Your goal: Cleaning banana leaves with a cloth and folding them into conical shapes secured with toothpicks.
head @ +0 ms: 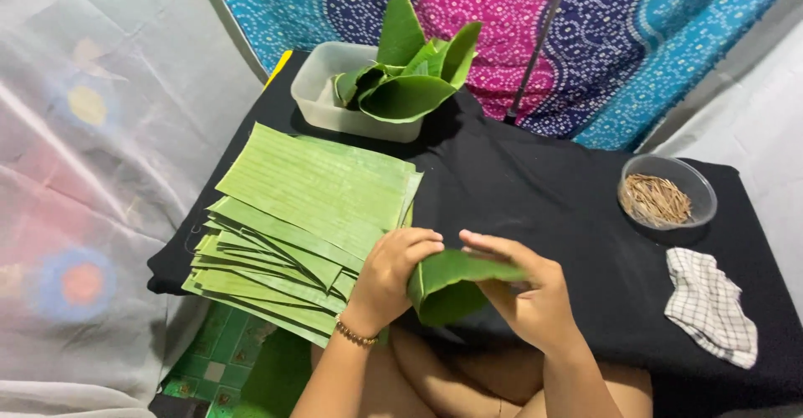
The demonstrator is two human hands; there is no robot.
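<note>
Both hands hold one green banana leaf piece (452, 284) folded over itself above the near edge of a black cloth-covered table (544, 200). My left hand (393, 271) grips its left side, a beaded bracelet on the wrist. My right hand (523, 292) pinches the fold's upper right edge. Just left of my left hand lies a fanned stack of cut rectangular banana leaf sheets (309, 217).
A translucent plastic tub (322, 100) at the back holds several folded leaf cups (410, 75). A clear bowl (698, 184) of thin brown sticks sits at the right, with a checked cloth (711, 305) below it. Patterned fabric hangs behind.
</note>
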